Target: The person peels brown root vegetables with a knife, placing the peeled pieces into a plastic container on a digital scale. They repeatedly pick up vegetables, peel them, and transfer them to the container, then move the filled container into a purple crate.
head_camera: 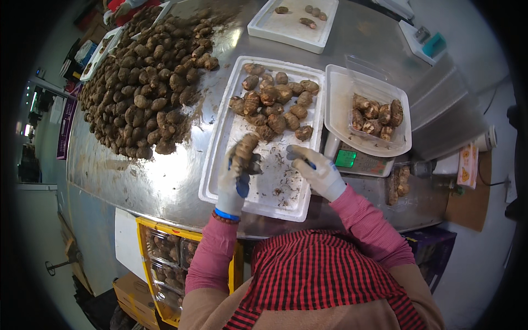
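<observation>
My gloved left hand grips a long, ringed brown taro corm over the front part of a white foam tray. My gloved right hand is held above the tray's right edge, fingers apart and nothing between them. Loose taro corms are grouped in the back half of the tray, while dirt and root bits litter its front. To the right, a digital scale with a lit green display carries a white plastic tray. On that sits a clear plastic box with several taro corms inside.
A large heap of taro corms covers the metal table's left side. Another foam tray lies at the back. Stacked clear containers rise at right. Below the table's front edge stands a yellow crate of packed boxes. A person's hand shows at far left.
</observation>
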Available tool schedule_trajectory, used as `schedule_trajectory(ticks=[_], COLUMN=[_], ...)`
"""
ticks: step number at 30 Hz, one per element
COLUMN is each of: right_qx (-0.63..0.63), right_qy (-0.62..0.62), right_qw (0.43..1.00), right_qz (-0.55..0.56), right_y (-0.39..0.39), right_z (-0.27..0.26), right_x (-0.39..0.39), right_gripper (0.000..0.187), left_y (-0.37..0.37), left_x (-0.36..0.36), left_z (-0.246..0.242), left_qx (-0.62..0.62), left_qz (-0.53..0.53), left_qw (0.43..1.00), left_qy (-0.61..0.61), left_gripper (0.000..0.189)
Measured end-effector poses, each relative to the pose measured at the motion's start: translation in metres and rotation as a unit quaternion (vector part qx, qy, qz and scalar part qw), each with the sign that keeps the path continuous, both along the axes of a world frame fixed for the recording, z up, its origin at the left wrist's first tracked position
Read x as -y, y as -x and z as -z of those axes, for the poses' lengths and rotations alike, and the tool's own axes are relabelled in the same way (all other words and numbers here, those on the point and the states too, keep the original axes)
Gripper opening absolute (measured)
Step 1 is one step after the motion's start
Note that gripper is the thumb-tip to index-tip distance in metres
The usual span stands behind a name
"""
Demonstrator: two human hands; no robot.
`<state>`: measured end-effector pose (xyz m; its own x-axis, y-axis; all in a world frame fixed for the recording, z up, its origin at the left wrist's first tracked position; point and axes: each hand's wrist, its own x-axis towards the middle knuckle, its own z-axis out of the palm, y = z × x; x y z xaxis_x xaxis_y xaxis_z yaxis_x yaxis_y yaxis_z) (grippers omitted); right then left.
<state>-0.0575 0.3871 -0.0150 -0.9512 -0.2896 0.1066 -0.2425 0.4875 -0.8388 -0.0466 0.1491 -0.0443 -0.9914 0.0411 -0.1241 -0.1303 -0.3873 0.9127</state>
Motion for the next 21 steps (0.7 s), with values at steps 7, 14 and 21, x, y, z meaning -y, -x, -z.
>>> schedule_trajectory(ticks=[7, 14, 21], right_qx=[0.34, 0.239, 0.287], right_qy=[0.357, 0.205, 0.231], right_qw=[0.862, 0.941, 0.923], right_qz=[-0.12, -0.128, -0.114], right_y=[-0.003, -0.025, -0.032], right_z=[-0.004, -0.013, -0.025], right_x=[-0.013, -0.01, -0.018], right_gripper=[0.033, 0.041, 0.052], left_y=[-0.051, -0.07, -0.063], left_x=[-0.02, -0.016, -0.016], left_z=[-0.019, -0.017, -0.013], left_qx=[-0.01, -0.117, -0.171], left_qz=[0.053, 0.073, 0.032], left_qw=[0.996, 0.959, 0.915], left_qy=[0.077, 0.249, 0.364], left_gripper=[0.072, 0.075, 0.082])
